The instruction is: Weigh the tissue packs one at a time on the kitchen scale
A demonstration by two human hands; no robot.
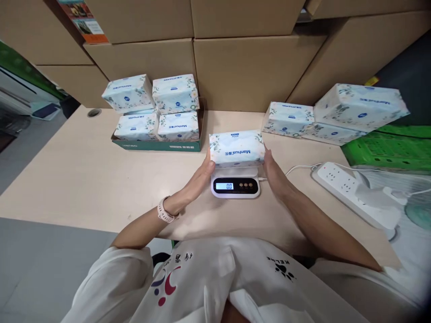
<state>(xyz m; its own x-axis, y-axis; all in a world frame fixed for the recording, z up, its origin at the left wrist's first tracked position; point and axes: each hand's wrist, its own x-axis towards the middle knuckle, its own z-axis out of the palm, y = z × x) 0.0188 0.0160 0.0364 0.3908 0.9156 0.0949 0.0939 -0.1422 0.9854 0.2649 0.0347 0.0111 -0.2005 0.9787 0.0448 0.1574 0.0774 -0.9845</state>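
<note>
Nearest is one white shirt (215,264) with printed marks on both sides of its front, and beyond it two bare forearms reach over one pale bench (67,179). One pale wristband (164,210) circles the left wrist. One small white scale (235,187) sits between the arms, its single lit display reading 0.0 beside three round buttons. Just past that panel, two hands clasp one tissue pack (237,148) between them: the left hand (203,172) is pressed to its left end, the right hand (273,170) to its right end. The pack is above the far part of the scale; whether it touches the platform I cannot tell. Off to the right lie one white power strip (336,179) and a thin white cable (298,168). Farther back, seven more packs make eight in all: a left group of four (178,127), in two rows of two, at one shallow green tray (151,145), and a right group of three (289,117), two low and one above. One bright green crate (390,148) is beside that trio. One round hole (94,113) pierces the far left corner, and cardboard boxes (256,72) rise behind in two tiers.
</note>
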